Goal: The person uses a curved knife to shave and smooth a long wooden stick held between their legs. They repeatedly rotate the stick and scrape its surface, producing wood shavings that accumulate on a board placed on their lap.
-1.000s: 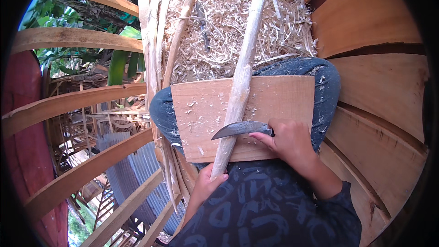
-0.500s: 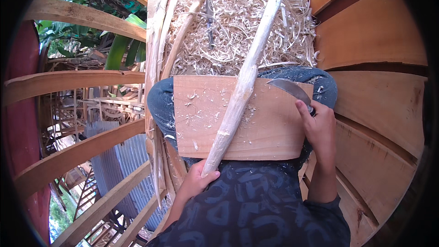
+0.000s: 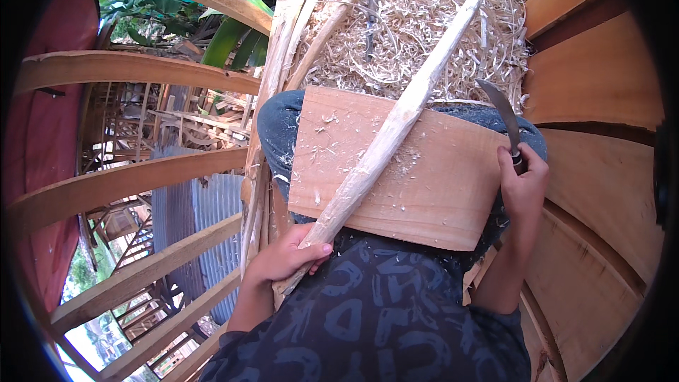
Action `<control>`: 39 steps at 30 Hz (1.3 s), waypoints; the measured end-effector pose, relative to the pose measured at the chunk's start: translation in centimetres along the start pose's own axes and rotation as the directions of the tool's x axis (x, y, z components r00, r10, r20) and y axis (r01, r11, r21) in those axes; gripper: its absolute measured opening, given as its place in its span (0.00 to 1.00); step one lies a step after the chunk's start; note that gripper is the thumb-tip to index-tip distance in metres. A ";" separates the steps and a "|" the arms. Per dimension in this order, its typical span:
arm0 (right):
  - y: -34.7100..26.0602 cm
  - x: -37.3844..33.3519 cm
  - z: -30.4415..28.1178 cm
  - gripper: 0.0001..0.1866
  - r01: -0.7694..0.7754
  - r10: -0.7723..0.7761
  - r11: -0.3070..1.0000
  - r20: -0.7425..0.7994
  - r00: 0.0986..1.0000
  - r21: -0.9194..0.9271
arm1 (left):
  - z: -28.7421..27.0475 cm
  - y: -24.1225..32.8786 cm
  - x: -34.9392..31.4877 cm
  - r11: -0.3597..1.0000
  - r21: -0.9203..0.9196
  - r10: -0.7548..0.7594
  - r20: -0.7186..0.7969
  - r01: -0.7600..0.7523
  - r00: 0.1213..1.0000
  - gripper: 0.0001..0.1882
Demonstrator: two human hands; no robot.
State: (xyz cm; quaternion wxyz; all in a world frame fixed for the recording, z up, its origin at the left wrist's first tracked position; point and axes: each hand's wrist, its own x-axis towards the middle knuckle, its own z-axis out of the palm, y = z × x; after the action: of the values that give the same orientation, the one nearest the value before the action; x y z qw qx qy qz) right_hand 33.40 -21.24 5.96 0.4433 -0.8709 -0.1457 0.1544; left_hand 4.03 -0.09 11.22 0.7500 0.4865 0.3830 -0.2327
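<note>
My left hand [image 3: 290, 253] is closed round the near end of a long pale peeled pole [image 3: 385, 143]. The pole slants away to the upper right, across a wooden board [image 3: 453, 177] on my lap, and its far part lies over curled shavings. At the board's right edge my right hand [image 3: 524, 173] grips the dark handle of a curved knife [image 3: 501, 110]. Its blade points up and to the left, apart from the pole. Small wood chips are scattered over the board.
Wood shavings [image 3: 417, 35] are heaped beyond my knees. Another knife [image 3: 370, 25] lies on them beside a thinner stick [image 3: 332, 25]. Long wood strips [image 3: 279, 56] run along my left, next to a slatted rail [image 3: 134, 175]. Plank walling [image 3: 594, 184] stands close on my right.
The view has turned and shifted, so the scene sits further right. My left hand now holds the pole a little in from its end. The knife blade has swung more upright, away from the pole.
</note>
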 end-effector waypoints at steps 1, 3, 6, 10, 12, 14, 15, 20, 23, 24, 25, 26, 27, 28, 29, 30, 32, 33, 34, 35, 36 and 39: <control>0.3 -0.5 0.2 0.11 -0.006 0.006 0.999 0.019 1.000 0.036 | 0.2 0.9 -0.1 1.000 0.027 0.010 0.011 -0.010 1.000 0.14; 0.5 -1.3 0.6 0.11 -0.089 0.077 0.986 0.084 0.993 0.140 | 0.4 1.9 0.2 1.000 0.029 0.005 0.018 -0.005 1.000 0.14; 0.4 -2.3 1.1 0.12 -0.127 0.092 0.966 0.159 0.983 0.226 | 0.5 2.5 1.0 1.000 0.011 0.007 0.058 -0.008 0.998 0.15; -0.4 -2.8 0.7 0.12 -0.107 0.050 0.959 0.213 0.976 0.263 | 1.3 3.1 2.9 1.000 -0.002 0.004 0.061 -0.004 0.998 0.19; -1.1 -2.9 0.3 0.12 -0.081 0.017 0.969 0.266 0.964 0.232 | 1.8 3.3 3.5 0.999 -0.053 0.005 0.081 -0.001 0.997 0.22; -1.2 -3.2 0.5 0.12 -0.056 -0.014 0.970 0.286 0.958 0.235 | 2.1 3.3 4.6 0.991 -0.137 0.024 0.162 -0.002 0.987 0.25; -1.3 -3.3 0.6 0.12 -0.030 -0.041 0.975 0.306 0.951 0.222 | 2.2 3.1 5.0 0.984 -0.179 0.055 0.203 -0.018 0.978 0.26; -1.8 -4.2 1.5 0.14 -0.010 -0.083 0.971 0.378 0.922 0.238 | 2.3 2.3 5.4 0.953 -0.301 0.139 0.349 -0.029 0.927 0.40; -2.5 -4.7 2.2 0.14 -0.056 -0.054 0.968 0.421 0.906 0.243 | 1.7 2.0 5.2 0.953 -0.302 0.157 0.432 -0.021 0.888 0.42; -2.6 -4.8 2.4 0.14 -0.060 -0.051 0.970 0.442 0.896 0.234 | 1.4 2.0 4.9 0.967 -0.255 0.142 0.428 -0.031 0.893 0.43; -2.7 -4.9 2.5 0.14 -0.065 -0.036 0.978 0.462 0.886 0.200 | 1.2 2.0 4.5 0.977 -0.208 0.126 0.423 -0.040 0.897 0.44; -2.9 -5.0 2.5 0.14 -0.069 -0.019 0.984 0.481 0.876 0.165 | 1.1 2.0 4.2 0.986 -0.162 0.112 0.417 -0.047 0.902 0.45; -3.0 -5.2 2.6 0.15 -0.072 -0.002 0.989 0.500 0.866 0.129 | 1.0 2.0 4.1 0.991 -0.122 0.107 0.408 -0.062 0.906 0.45; -2.9 -5.3 2.8 0.16 -0.019 -0.040 0.993 0.489 0.872 0.115 | 1.0 1.9 3.9 0.994 -0.082 0.103 0.398 -0.076 0.912 0.46; -2.8 -5.5 2.8 0.17 0.034 -0.078 0.994 0.478 0.875 0.100 | 1.0 1.8 3.7 0.995 -0.040 0.098 0.388 -0.089 0.916 0.46; -2.7 -5.7 2.9 0.18 0.087 -0.116 0.993 0.466 0.877 0.084 | 1.0 1.7 3.6 0.993 -0.067 0.112 0.380 -0.093 0.918 0.45; -2.8 -6.5 3.0 0.21 0.131 -0.132 0.991 0.486 0.864 0.036 | 1.4 1.2 3.7 0.988 -0.119 0.132 0.362 -0.094 0.923 0.44; -3.0 -7.0 3.0 0.22 0.151 -0.138 0.988 0.495 0.858 0.012 | 1.5 0.7 3.9 0.970 -0.242 0.129 0.400 -0.031 0.908 0.43; -3.3 -7.4 3.0 0.22 0.202 -0.168 0.979 0.502 0.849 -0.014 | 1.6 0.2 4.3 0.935 -0.353 0.128 0.443 0.042 0.887 0.42; -3.8 -7.9 3.2 0.23 0.251 -0.197 0.967 0.509 0.838 -0.040 | 1.6 -0.2 4.6 0.884 -0.453 0.130 0.485 0.121 0.865 0.42; -4.3 -8.3 3.4 0.23 0.299 -0.224 0.952 0.517 0.826 -0.065 | 1.7 -0.6 4.7 0.861 -0.486 0.130 0.493 0.149 0.860 0.41; -4.8 -9.1 3.9 0.24 0.391 -0.270 0.909 0.514 0.814 -0.142 | 2.4 -1.3 5.1 0.804 -0.559 0.145 0.516 0.204 0.844 0.40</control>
State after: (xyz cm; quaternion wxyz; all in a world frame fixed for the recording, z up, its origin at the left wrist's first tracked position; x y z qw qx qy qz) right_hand 23.00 -19.24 8.93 0.3037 -0.8123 -0.4196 0.2682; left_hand 6.98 -2.74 6.93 0.9361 0.1357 0.2194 -0.2393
